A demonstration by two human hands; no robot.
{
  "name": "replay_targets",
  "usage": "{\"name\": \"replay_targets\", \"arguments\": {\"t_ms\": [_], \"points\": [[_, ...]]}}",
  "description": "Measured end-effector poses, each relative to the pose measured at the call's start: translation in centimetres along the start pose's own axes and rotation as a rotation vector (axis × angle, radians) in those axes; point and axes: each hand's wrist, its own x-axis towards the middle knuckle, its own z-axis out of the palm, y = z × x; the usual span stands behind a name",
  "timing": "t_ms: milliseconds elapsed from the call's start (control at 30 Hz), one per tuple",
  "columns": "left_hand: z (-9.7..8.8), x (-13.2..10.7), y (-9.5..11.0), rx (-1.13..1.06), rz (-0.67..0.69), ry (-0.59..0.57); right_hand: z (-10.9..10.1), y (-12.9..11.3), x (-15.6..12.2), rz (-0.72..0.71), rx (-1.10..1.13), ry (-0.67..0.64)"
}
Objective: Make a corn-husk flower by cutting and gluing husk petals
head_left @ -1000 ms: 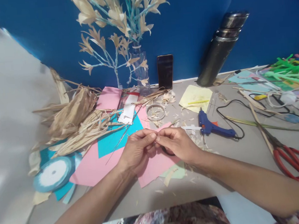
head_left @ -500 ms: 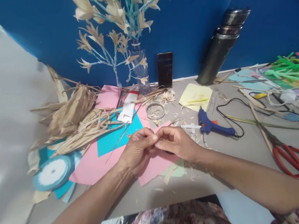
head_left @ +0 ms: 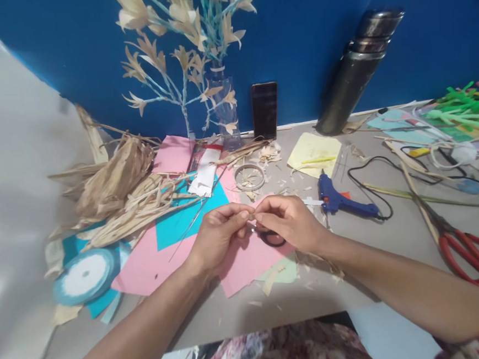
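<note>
My left hand [head_left: 223, 233] and my right hand [head_left: 288, 222] meet over the pink paper [head_left: 246, 264], thumbs and index fingers pinched close together. Between the fingertips is a tiny pale piece, too small to name. Under my right hand lies a pair of small scissors [head_left: 274, 239], its dark handle loop showing and the rest partly covered by the hands. Just beyond the fingers sits a roll of tape [head_left: 249, 177] with pale scraps inside its ring. A blue glue gun [head_left: 343, 199] rests right of my right hand.
Dried husks [head_left: 117, 181] and a ribbon spool [head_left: 85, 274] lie at the left. Husk flowers [head_left: 183, 68] stand in a clear bottle [head_left: 223, 111] beside a phone [head_left: 265, 111]. A dark flask [head_left: 353, 76] leans on the wall. Red-handled scissors [head_left: 473, 255] lie at the right.
My fingertips have drawn slightly apart, and my right hand has shifted a little to the right. More of the small scissors' handle shows beneath it.
</note>
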Motion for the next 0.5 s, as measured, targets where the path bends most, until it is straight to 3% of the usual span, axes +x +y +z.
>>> {"name": "replay_targets", "arguments": {"t_ms": [167, 367, 500], "points": [[-0.16, 0.05, 0.05, 0.142, 0.063, -0.019, 0.17, -0.14, -0.07, -0.109, -0.243, 0.082], [0.16, -0.30, 0.51, 0.507, 0.192, 0.003, 0.47, -0.03, -0.23, -0.145, -0.427, 0.092], [0.08, -0.34, 0.54, 0.522, 0.168, -0.003, 0.34, -0.09, -0.25, -0.131, -0.437, 0.088]]}}
